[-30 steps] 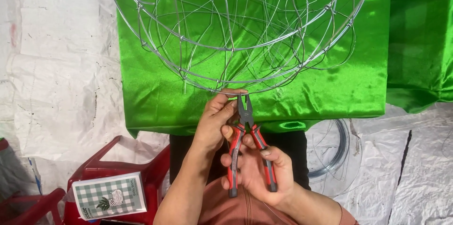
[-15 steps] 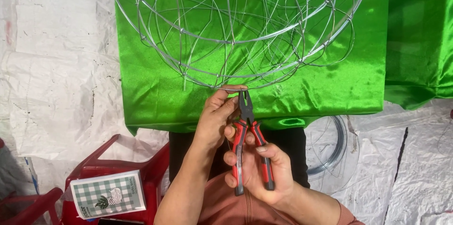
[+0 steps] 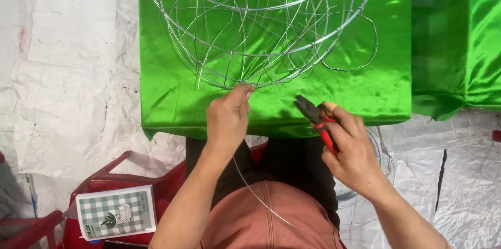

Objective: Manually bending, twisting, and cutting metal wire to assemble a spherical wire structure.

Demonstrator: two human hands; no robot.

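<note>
Wire fills the top of the view: we see a rounded wire frame (image 3: 261, 24) of thin silver strands resting on a block covered in shiny green cloth (image 3: 172, 97), from about 11 to 1 o'clock. At the frame's lowest rim, near the centre, our left hand (image 3: 227, 118) reaches up with its fingertips pinched closed on the wire. A loose strand of wire (image 3: 261, 202) runs down from that hand toward 6 o'clock, across our lap. At 3 o'clock from the left hand, well clear of the frame, our right hand (image 3: 352, 150) is wrapped closed around red-handled pliers (image 3: 315, 116), whose dark nose points toward 10 o'clock. At 8 o'clock a green checked box (image 3: 116, 212) lies on a red plastic stool (image 3: 99, 181).
</note>
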